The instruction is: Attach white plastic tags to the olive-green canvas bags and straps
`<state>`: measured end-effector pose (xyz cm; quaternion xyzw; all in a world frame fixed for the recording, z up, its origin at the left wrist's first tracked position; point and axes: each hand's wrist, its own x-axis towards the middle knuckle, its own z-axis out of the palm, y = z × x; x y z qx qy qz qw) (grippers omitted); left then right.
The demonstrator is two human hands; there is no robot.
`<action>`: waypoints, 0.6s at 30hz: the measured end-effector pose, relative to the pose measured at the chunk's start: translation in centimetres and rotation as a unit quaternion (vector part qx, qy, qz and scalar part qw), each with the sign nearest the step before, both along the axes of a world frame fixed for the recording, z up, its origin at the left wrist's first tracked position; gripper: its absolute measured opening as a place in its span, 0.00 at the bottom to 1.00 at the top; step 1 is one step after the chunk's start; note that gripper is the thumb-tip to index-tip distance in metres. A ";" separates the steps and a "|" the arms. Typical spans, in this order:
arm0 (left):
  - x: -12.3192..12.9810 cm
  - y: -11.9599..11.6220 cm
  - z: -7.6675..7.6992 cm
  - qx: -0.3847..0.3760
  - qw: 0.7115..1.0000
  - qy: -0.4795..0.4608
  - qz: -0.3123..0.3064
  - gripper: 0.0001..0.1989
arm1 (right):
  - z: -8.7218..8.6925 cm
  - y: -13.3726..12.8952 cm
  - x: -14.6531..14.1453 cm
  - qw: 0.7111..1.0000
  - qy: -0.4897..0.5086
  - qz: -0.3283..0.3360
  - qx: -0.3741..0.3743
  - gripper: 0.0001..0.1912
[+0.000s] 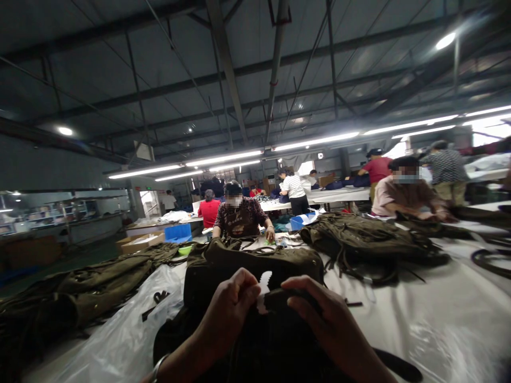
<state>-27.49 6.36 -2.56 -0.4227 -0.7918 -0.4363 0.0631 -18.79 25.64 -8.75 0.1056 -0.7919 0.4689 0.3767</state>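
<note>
My left hand [231, 300] is closed, with thumb and forefinger pinching a small white strip with a jagged edge [264, 290]. The strip stands upright; whether it is paper or plastic I cannot tell. To its right is my right hand [315, 300], its forefinger and the finger below it spread apart, with nothing visible between them. Both hands are over a dark olive cloth item [255, 260] heaped in front of me. Its lower part is in deep shadow, and whether my right fingers touch it is unclear.
Clear plastic film [131, 319] lies at the left, beside more olive cloth [91, 282]. Another olive pile [359, 239] is on the white table [431, 298] at the right. A person [241, 213] works opposite, another [411, 191] at the right. Blue bins [178, 233] stand farther back.
</note>
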 end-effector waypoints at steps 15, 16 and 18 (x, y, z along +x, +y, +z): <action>-0.6 2.4 -0.4 0.000 0.968 -0.208 -0.139 0.14 | 0.0 -1.1 0.2 0.997 -0.011 0.069 0.024 0.06; -0.6 2.4 -0.5 0.000 0.969 -0.202 -0.139 0.14 | 0.0 -0.8 0.3 0.998 -0.022 0.059 0.024 0.07; -0.6 2.3 -0.5 0.002 0.971 -0.197 -0.135 0.15 | -0.1 -0.1 0.5 0.998 -0.041 0.042 0.027 0.09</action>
